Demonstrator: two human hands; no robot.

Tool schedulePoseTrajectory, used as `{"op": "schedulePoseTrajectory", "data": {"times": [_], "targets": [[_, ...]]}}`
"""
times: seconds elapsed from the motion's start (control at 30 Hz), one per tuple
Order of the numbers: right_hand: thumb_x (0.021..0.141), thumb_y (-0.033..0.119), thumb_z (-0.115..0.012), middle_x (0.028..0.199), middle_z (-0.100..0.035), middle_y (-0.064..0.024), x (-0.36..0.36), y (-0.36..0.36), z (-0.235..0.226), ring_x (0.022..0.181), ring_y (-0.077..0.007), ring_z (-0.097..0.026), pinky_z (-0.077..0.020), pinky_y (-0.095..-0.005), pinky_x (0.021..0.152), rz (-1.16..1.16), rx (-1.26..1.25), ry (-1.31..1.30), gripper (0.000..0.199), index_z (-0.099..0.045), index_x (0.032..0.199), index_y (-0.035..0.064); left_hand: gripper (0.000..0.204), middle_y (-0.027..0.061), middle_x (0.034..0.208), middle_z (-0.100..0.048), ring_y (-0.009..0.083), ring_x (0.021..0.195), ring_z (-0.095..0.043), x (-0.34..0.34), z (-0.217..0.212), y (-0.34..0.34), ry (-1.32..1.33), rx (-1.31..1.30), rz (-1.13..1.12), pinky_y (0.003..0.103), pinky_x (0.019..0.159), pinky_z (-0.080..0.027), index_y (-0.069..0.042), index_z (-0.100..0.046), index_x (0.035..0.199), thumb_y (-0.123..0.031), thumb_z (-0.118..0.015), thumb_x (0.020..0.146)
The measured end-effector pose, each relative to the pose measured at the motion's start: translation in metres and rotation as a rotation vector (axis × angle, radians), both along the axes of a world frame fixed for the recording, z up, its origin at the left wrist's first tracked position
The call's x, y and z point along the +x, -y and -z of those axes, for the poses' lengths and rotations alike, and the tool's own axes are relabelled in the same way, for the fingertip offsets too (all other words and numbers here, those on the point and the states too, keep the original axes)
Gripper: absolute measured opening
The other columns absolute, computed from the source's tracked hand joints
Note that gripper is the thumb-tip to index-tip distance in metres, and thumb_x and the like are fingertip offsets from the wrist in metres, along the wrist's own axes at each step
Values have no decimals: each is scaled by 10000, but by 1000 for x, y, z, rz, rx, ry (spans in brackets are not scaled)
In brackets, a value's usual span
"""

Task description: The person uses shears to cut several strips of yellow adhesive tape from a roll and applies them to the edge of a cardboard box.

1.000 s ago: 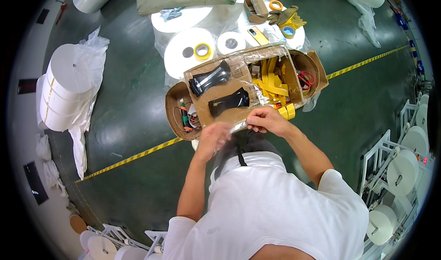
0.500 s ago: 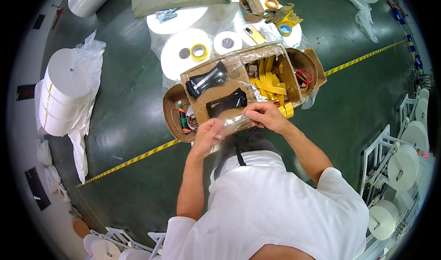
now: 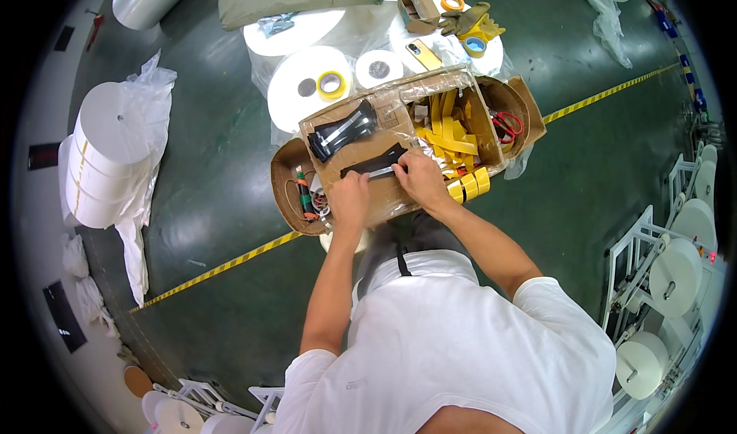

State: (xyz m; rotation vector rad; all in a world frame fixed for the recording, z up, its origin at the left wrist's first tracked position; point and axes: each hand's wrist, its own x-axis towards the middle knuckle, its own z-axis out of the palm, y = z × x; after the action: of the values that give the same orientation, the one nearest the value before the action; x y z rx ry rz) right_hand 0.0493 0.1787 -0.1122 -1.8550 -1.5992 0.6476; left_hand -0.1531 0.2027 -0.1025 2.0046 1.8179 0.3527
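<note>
On the flat cardboard top (image 3: pixel 395 198) of the box in front of me lies a small pile of black strips (image 3: pixel 374 162). Both my hands are at its near edge. My left hand (image 3: pixel 349 202) is closed at the left end of a thin glossy strip (image 3: pixel 381 172), which looks pale where light catches it. The fingers of my right hand (image 3: pixel 422 179) pinch its right end. Just behind, a second bundle of black strips (image 3: pixel 342 131) rests on the cardboard, with nothing touching it. My palms hide part of the near pile.
Right of the cardboard, an open compartment holds yellow strips (image 3: pixel 447 131); yellow tape rolls (image 3: pixel 470 185) sit at its near edge. Red-handled scissors (image 3: pixel 507 127) are in the right side bin, a green-orange tool (image 3: pixel 305 196) in the left. White rolls (image 3: pixel 290 102) stand behind.
Both hands have moved forward, away from my body, from the box's near edge onto the near black pile. The glossy strip between them has moved along and now lies against that pile.
</note>
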Motion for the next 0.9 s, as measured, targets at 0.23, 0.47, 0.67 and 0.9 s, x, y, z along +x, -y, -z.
{"op": "schedulePoseTrajectory", "data": {"times": [0.23,0.47,0.67,0.9], "targets": [[931,192,-843,1020,-716,-175,-10,3,8,897,-422,-741,-607,-527,790,50,-1,15,190,-765,894,23,386,251,804,-757,480,794,-747,-4,9,-10,10,-60,-12,564,741,-578,1,-758,855,-334,-764,1047],[938,160,-833,1069,-659,-183,-15,1,8,990,-416,-718,-598,-525,823,8,-13,96,193,-697,1008,43,365,257,828,-764,474,802,-755,-1,12,-16,-47,-48,-26,557,749,-583,-3,-759,869,-341,-816,997],[927,88,-807,1154,-634,-161,0,1,-22,983,-420,-697,-595,-490,851,-25,87,11,178,-659,1020,55,379,208,792,-763,414,733,-762,-11,-7,-15,17,14,-36,505,701,-598,-8,-663,906,-311,-887,945],[951,84,-748,1401,-624,-152,112,64,-73,1328,-395,-579,-538,-495,1077,-840,-95,231,182,-792,1125,114,390,-2,661,-615,74,571,-584,-48,-62,39,773,-604,-159,273,537,-473,-44,-606,888,-322,-808,1072]]}}
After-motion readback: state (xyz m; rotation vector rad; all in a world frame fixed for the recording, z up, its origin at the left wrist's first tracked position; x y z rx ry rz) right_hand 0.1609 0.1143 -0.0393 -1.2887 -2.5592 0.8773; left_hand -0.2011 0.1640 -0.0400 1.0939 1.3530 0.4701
